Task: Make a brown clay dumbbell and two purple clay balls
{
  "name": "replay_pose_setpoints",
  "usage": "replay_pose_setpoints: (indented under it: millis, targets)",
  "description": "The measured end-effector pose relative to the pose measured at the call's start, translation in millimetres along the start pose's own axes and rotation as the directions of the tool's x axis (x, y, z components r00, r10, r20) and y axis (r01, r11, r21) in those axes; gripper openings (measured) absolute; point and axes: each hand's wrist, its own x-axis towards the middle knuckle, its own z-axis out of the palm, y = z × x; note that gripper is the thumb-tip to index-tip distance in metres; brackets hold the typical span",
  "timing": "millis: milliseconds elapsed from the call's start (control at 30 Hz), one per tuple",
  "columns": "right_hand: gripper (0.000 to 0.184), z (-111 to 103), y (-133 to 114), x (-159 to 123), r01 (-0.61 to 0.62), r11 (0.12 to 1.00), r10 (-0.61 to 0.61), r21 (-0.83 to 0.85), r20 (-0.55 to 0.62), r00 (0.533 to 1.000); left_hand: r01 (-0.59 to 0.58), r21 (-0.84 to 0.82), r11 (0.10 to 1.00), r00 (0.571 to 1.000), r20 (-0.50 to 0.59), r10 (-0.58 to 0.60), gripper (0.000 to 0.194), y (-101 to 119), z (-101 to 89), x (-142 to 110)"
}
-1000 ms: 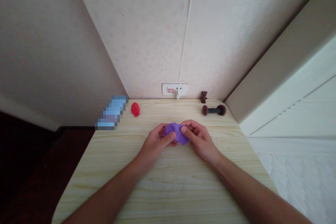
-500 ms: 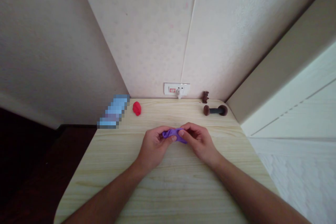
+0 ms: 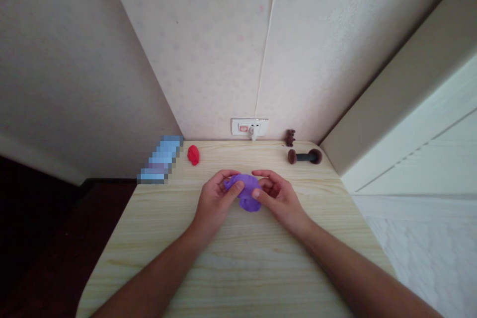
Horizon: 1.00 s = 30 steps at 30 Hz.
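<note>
- Two bare forearms reach in from the near edge, angled inward; left hand [image 3: 211, 199] and right hand [image 3: 285, 202] meet near mid-counter, thumbs uppermost and pointing at each other.
- Left hand: wrist roughly straight, index finger arched over the far side. Right hand: index finger stretched out toward the left, remaining fingers curled.
- Purple piece [image 3: 250, 202], soft-looking and thin, sits between the hands above the pale wood-grain counter [image 3: 242, 268]; its lower lobe hangs toward the wearer.
- Far left of counter: red lump [image 3: 193, 155], beside a pixelated bluish rectangle [image 3: 160, 160], identity not readable.
- Far right: dark dumbbell-shaped object [image 3: 304, 157] lying sideways; small brown figurine [image 3: 290, 137] just behind it, near the wall [image 3: 208, 59].
- Wall socket [image 3: 235, 127] behind the hands carries a white plug [image 3: 253, 132]. These items lie beyond the hands, well apart from them.
- Grip, left: narrow, thumb pressed on the purple piece, fingers behind.
- Grip, right: thumb and curled fingers close on its edge; index finger lifted away.
</note>
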Motion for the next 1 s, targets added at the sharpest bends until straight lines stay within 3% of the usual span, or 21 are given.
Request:
replay_pose_setpoints:
  millis: [67, 167, 467, 667, 767, 833, 1000]
  targets:
    - [0.060, 1.1, 1.9, -0.5, -0.018, 0.999, 0.017, 0.040, 0.019, 1.000, -0.005, -0.023, 1.000, 1.000, -0.026, 0.005, 0.030, -0.8, 0.1, 0.9]
    - [0.056, 0.0, 3.0, 0.5, -0.031, 0.997, 0.030, 0.064, 0.029, 0.999, 0.026, -0.078, 0.997, 0.999, -0.023, -0.028, 0.021, -2.5, -1.3, 2.6]
    - [0.042, -6.5, -0.3, 6.7, -0.002, 0.994, 0.008, 0.106, -0.060, 0.998, 0.238, -0.226, 0.944, 0.970, 0.113, -0.217, 0.037, -2.6, -2.2, 3.1]
    - [0.042, -6.8, 3.0, 7.0, 0.068, 0.996, -0.061, 0.051, -0.130, 0.990, 0.274, -0.241, 0.931, 0.950, 0.218, -0.223, 0.031, -2.9, 0.1, 0.8]
    - [0.046, -7.1, 2.7, 6.4, 0.040, 0.997, -0.032, 0.070, -0.111, 0.993, 0.280, -0.177, 0.944, 0.937, 0.264, -0.228, 0.030, -6.0, -1.2, 2.0]
    - [0.049, -7.4, 1.9, 6.0, 0.021, 0.997, -0.015, 0.069, -0.087, 0.996, 0.263, -0.192, 0.945, 0.949, 0.229, -0.217, 0.028, -6.8, -2.6, 3.5]
    - [0.030, -7.3, -0.6, 4.8, -0.033, 0.999, 0.033, 0.019, 0.020, 0.999, 0.263, -0.233, 0.936, 0.957, 0.187, -0.222, 0.026, -3.2, -4.0, 5.3]
